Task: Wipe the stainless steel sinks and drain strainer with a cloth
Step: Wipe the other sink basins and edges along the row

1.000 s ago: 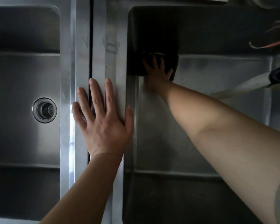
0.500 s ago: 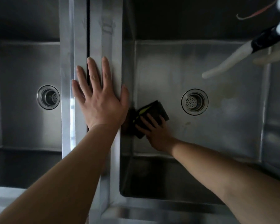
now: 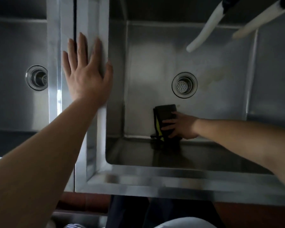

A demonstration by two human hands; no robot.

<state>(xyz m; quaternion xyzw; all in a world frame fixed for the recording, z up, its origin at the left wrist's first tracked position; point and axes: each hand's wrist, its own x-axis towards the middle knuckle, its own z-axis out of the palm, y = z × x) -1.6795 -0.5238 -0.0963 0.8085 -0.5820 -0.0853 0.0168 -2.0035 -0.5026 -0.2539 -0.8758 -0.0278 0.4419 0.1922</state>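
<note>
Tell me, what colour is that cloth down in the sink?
Dark, nearly black, with a yellow-green strip: the cloth, seen from the head view.

Plenty of bare floor in the right sink: the whole far-left part and the stretch around the drain strainer is open steel. What gets in the way is up top, where two white hoses hang down over the far right corner. The near wall strip is taken, since the right hand presses the dark cloth flat there, arm crossing the near right rim. The divider ledge is blocked midway by the left hand lying flat with fingers spread. The left sink has bare floor around its own strainer.
</note>
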